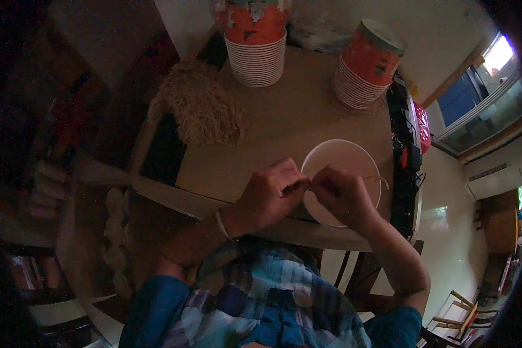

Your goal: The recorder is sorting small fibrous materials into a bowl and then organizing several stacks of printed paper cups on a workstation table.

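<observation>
A round white paper bucket (347, 152), its mouth facing up, stands near the front edge of the cardboard-covered table. At its left rim the fingertips of my left hand (274, 188) and my right hand (343, 192) meet in a close pinch. Both hands have their fingers closed; what lies between the tips is too small and dark to make out. My right hand reaches over the bucket's mouth and hides part of the inside. Across the right rim runs a thin tan string (380, 178), its loose end hanging outside.
A bundle of tan strings (200, 110) lies at the table's far left. Behind it stands a tall stack of nested orange paper buckets (256, 55), with another stack (368, 66) at far right. A dark strip with a cable (409, 151) edges the table's right side.
</observation>
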`<state>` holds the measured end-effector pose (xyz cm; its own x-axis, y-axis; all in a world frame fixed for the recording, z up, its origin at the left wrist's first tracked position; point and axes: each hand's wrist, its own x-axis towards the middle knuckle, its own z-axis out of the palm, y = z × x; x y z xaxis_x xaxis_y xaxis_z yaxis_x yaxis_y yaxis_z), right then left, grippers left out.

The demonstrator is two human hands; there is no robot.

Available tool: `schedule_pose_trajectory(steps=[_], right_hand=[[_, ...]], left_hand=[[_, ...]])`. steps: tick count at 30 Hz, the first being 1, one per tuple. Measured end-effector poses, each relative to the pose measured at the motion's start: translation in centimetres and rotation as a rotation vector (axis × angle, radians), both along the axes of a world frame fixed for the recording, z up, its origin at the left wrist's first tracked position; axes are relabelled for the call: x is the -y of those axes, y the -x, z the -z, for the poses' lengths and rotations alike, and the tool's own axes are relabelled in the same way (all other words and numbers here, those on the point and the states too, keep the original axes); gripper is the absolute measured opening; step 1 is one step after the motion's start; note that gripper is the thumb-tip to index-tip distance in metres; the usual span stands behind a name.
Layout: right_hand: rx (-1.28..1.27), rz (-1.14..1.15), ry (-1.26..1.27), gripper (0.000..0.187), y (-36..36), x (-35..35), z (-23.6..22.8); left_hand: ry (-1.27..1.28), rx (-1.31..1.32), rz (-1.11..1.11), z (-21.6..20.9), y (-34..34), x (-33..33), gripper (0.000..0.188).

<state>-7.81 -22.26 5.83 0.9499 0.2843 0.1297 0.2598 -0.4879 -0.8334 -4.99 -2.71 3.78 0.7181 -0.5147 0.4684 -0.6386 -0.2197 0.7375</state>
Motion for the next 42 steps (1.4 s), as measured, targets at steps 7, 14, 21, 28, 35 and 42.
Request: schedule_pose_trajectory(steps=[7, 14, 21, 28, 35, 42], right_hand=[[-0.136, -0.034, -0.069, 0.004, -0.1, 0.3, 0.0], [-0.287, -0.028, -0.145, 0.011, -0.2, 0.7, 0.1], [-0.297, -0.038, -0.082, 0.006, -0.7, 1.2, 0.3], [-0.197, 0.03, -0.064, 0.006, -0.5, 0.9, 0.9], [0.024, 0.006, -0.007, 0.007, 0.7, 0.3, -1.1], [0.073, 0.032, 0.041, 0.014, 0.7, 0.3, -0.2]], left_hand=[[0.037, -0.046, -0.02, 0.3, 0.1, 0.2, 0.014], [0.065, -0.225, -0.021, 0.0, 0.3, 0.3, 0.013], [0.047, -0.437, 0.034, -0.5, 0.0, -0.1, 0.011], [0.107, -0.556, 0.094, 0.5, -0.5, -0.1, 0.012], [0.074, -0.667, 0.128, -0.2, -0.6, -0.5, 0.015], [0.131, -0.756, 0.167, -0.3, -0.6, -0.6, 0.018]])
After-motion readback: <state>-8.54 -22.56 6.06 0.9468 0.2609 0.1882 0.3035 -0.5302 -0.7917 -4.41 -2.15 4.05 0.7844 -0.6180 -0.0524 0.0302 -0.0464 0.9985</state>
